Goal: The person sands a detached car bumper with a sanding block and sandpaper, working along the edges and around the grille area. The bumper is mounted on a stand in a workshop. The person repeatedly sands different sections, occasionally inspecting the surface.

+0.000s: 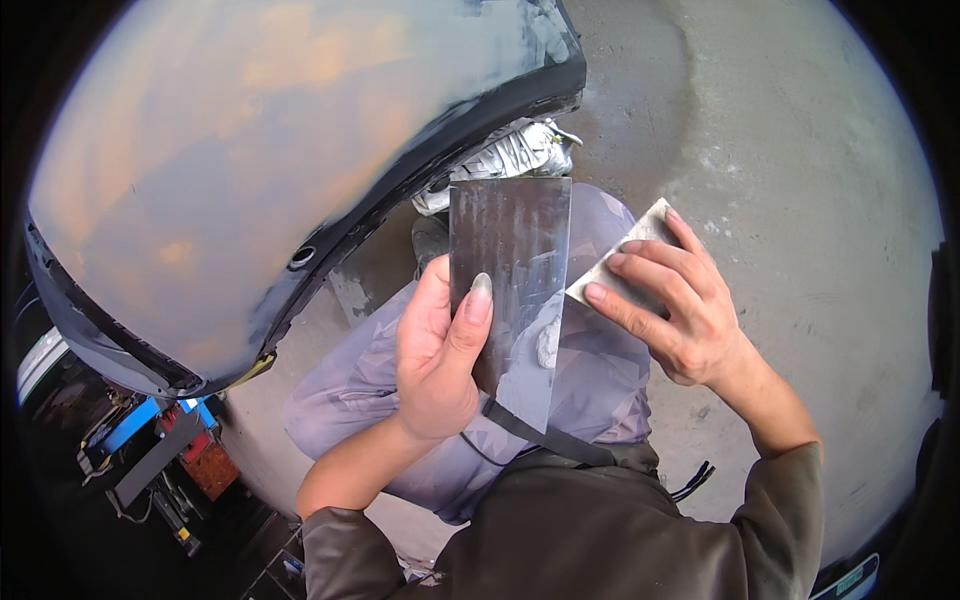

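Note:
My left hand (437, 355) grips a flat rectangular metal plate (510, 235), its thumb lying across the front face. Pale grey putty is smeared over the plate's lower right part, with a thicker dab of putty (547, 342) near the right edge. In my right hand (692, 315) is a flat, pale putty spreader (650, 227), pressed by fingers spread along its face. One corner of the spreader is close to the plate's right edge; whether they touch I cannot tell. My right thumb is hidden.
A large curved vehicle panel (220, 190) with grey and orange-tan patches fills the upper left, edged in black. Crumpled whitish wrapping (515, 155) shows beneath its edge. My bent knees lie under the plate. Blue and red equipment (205, 465) stands lower left on the concrete floor (800, 220).

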